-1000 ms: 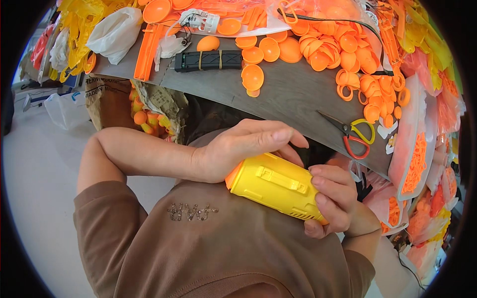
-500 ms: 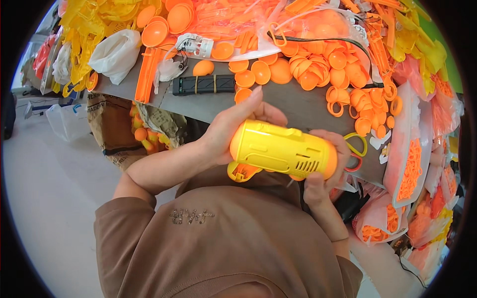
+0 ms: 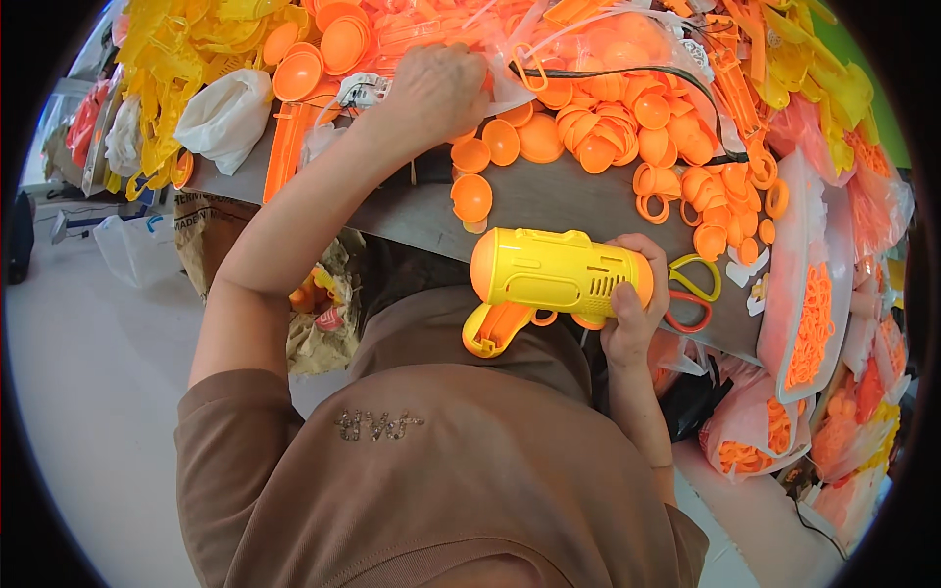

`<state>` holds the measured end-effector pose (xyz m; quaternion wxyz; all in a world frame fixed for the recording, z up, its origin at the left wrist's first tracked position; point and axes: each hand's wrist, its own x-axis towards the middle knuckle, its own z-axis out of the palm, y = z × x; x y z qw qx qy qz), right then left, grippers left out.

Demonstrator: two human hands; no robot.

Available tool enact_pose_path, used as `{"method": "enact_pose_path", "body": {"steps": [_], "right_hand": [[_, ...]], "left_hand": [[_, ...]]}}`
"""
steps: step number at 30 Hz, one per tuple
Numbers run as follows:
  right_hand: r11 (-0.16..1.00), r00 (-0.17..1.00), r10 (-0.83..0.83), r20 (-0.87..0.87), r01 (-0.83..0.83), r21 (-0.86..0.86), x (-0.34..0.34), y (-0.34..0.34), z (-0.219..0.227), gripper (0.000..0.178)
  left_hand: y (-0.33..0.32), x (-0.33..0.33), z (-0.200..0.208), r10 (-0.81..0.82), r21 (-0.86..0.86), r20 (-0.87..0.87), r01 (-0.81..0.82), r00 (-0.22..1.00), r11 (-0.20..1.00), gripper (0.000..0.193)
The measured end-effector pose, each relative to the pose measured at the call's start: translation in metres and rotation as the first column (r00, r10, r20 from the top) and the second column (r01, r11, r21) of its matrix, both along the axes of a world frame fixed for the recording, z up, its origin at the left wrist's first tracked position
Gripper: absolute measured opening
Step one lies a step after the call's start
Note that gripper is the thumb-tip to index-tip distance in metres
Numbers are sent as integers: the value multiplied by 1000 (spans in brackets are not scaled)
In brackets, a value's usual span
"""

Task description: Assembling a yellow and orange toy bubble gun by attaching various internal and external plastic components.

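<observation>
Right hand (image 3: 632, 318) is wrapped around the rear end of a chunky yellow moulded-plastic toy gun body (image 3: 554, 276), fingers curled snug over the barrel, thumb hidden on the far side. The toy sits level just above the near edge of the grey worktable (image 3: 549, 201), over the person's lap, its yellow and orange grip (image 3: 493, 330) hanging down at the left.

Left hand (image 3: 436, 90) is stretched far up the table, fingers bent down into the heap beside a clear plastic bag of orange parts (image 3: 588, 44). I cannot tell whether it has anything pinched; the fingertips are buried.

Loose orange plastic domed caps (image 3: 534, 142) lie scattered between the two hands, with orange rings (image 3: 701, 201) to the right, and a pair of scissors with yellow and red handles (image 3: 691, 294) lies just beside the right hand.

That toy looks hollow, light and stiff, a smooth, glossy shell, so probably a bit slippery. The barrel is the sensible place to hold, as now; the grip looks a thinner, weaker hold.
</observation>
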<state>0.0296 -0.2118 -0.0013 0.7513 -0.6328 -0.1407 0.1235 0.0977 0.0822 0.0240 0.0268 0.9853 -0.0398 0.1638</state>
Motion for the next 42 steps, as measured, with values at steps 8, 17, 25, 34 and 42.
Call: {"method": "enact_pose_path", "body": {"steps": [8,17,25,34,42], "right_hand": [[1000,1000,1,27,-1,4,3,-1,-5,54],[1000,999,-16,-44,15,-12,5,-1,3,51],[995,994,-21,-105,11,-100,6,14,27,38],[986,994,-98,39,102,-133,-2,15,20,37],[996,997,-74,35,75,-51,-6,6,14,36]], "left_hand": [[10,14,3,111,-147,-187,-140,976,979,16],[28,-29,39,-14,-404,-83,-20,996,914,11],[-44,-81,50,-498,-862,25,270,867,428,19],[-69,-84,23,-435,-431,72,421,898,798,20],[-66,-76,23,-558,-371,-92,491,825,788,30]]}}
